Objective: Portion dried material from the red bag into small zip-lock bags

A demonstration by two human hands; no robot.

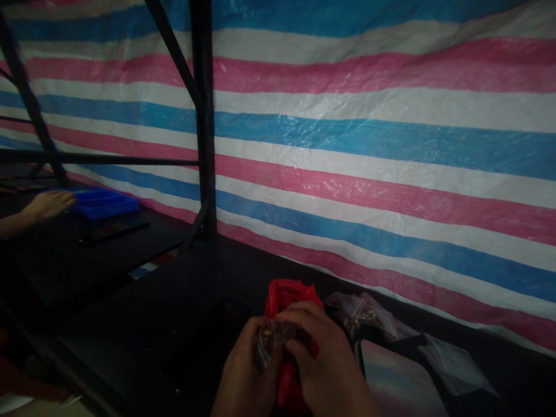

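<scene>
Between my two hands is a small clear zip bag (270,341) with brownish bits inside, too dim to name. My left hand (247,370) wraps round the bag's left side. My right hand (324,356) pinches at its upper right part, thumb and fingers close together. Behind and under the hands lies a crumpled red plastic bag (286,292); its contents are hidden. To the right of my right hand rest filled clear zip bags (365,313) with similar brownish contents.
A flat silvery panel (397,376) and flat clear zip bags (458,362) lie at right on the black table (182,313). At far left, another person's hand (50,205) is by a blue compartment tray (102,202). A black post (204,116) stands before a striped sheet (369,139).
</scene>
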